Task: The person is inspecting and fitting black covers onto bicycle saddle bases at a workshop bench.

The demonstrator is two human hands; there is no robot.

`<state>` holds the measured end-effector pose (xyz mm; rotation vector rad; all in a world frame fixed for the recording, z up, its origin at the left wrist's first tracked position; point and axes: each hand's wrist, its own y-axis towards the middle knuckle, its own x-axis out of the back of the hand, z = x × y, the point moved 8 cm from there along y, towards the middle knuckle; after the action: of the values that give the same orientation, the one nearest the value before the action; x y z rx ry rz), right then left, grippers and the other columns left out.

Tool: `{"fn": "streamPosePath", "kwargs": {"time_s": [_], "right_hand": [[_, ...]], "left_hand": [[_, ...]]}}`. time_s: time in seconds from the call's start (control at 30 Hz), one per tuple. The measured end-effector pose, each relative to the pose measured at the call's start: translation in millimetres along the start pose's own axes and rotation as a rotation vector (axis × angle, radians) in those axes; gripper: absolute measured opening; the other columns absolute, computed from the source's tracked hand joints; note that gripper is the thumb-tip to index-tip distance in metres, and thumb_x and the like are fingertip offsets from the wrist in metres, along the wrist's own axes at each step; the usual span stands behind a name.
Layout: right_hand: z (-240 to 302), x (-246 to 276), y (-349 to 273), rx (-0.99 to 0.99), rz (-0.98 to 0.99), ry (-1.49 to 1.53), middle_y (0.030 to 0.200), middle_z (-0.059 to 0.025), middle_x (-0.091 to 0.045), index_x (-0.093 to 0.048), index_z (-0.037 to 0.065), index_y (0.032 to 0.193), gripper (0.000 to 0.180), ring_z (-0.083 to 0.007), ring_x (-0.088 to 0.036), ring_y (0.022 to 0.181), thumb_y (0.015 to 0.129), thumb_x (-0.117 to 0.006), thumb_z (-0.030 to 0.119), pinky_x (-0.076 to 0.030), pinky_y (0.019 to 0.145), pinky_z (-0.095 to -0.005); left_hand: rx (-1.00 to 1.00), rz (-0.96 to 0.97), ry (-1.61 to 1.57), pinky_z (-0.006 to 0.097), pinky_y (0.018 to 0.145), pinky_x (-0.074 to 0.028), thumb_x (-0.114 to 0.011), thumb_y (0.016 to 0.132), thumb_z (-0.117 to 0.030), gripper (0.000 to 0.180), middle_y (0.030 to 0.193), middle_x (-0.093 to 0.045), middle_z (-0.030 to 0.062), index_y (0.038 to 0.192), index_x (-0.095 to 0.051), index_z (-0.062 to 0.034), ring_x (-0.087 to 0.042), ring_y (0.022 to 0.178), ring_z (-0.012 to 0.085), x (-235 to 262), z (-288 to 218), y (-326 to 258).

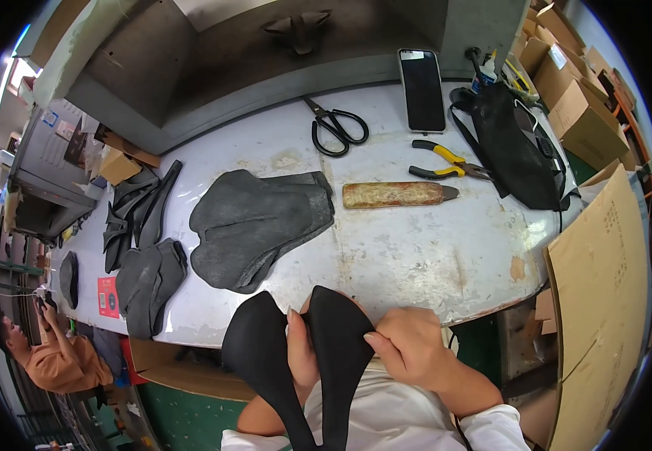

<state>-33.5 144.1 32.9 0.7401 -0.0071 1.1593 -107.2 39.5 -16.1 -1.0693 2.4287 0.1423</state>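
In front of my body is a smooth black bicycle saddle (344,338), its two wide lobes pointing away from me and its narrow end toward my lap. My left hand (302,352) grips it from beneath, with the thumb showing in the central gap; its other fingers are mostly hidden. Thumb and curled fingers of my right hand (410,344) pinch the outer edge of the right lobe. Just beyond the saddle, a stack of dark grey saddle-shaped cover pieces (254,225) lies on the worn white table (408,248).
Black-handled scissors (337,131), yellow-black pliers (446,161) and a knife with a wrapped handle (393,195) lie beyond. A phone (422,94) leans against a grey metal cabinet (371,64). More dark pieces (145,282) sit left; cardboard (600,293) stands right. A person (66,361) works far left.
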Motion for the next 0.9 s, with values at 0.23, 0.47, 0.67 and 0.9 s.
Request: {"fn": "streamPosePath", "kwargs": {"time_s": [0.23, 0.47, 0.67, 0.9], "right_hand": [[-11, -11, -9, -0.199, -0.005, 0.195, 0.065, -0.0110, -0.054, -0.055, 0.002, 0.075, 0.019, -0.0272, -0.050, 0.049, 0.090, -0.065, 0.009, -0.041, 0.047, -0.0345], [-25, -31, -33, -0.601, 0.058, 0.878, 0.073, 0.0011, -0.053, -0.054, 0.002, 0.084, 0.023, -0.0084, -0.046, 0.059, 0.102, -0.051, 0.017, -0.040, 0.053, -0.0255], [-51, -28, -38, -0.758, -0.192, 0.907, 0.073, 0.0061, -0.051, -0.055, 0.003, 0.094, 0.019, -0.0018, -0.041, 0.062, 0.100, -0.056, 0.020, -0.034, 0.055, -0.0180], [-23, 0, -8, -0.456, -0.184, 0.233, 0.057, -0.0064, -0.058, -0.057, 0.002, 0.081, 0.019, -0.0071, -0.053, 0.050, 0.091, -0.068, 0.013, -0.038, 0.044, -0.0245]], "left_hand": [[0.050, 0.119, -0.639, 0.030, 0.064, -0.038, -0.027, 0.084, -0.085, 0.086, 0.079, -0.047, 0.0042, 0.112, -0.043, -0.0051, -0.044, 0.072, 0.0145, -13, 21, 3], [0.058, 0.259, -0.899, 0.029, 0.063, -0.041, -0.025, 0.080, -0.089, 0.093, 0.074, -0.051, 0.0025, 0.111, -0.047, -0.0040, -0.047, 0.070, 0.0125, -15, 12, -9], [0.245, -0.096, 0.005, 0.022, 0.064, -0.039, -0.018, 0.089, -0.080, 0.084, 0.081, -0.055, 0.0008, 0.096, -0.052, -0.0043, -0.050, 0.072, 0.0101, -5, 11, -9], [0.153, -0.222, 0.354, 0.029, 0.077, -0.047, -0.014, 0.098, -0.068, 0.077, 0.094, -0.062, 0.0055, 0.104, -0.056, -0.0032, -0.059, 0.087, 0.0141, 10, 3, -17]]}}
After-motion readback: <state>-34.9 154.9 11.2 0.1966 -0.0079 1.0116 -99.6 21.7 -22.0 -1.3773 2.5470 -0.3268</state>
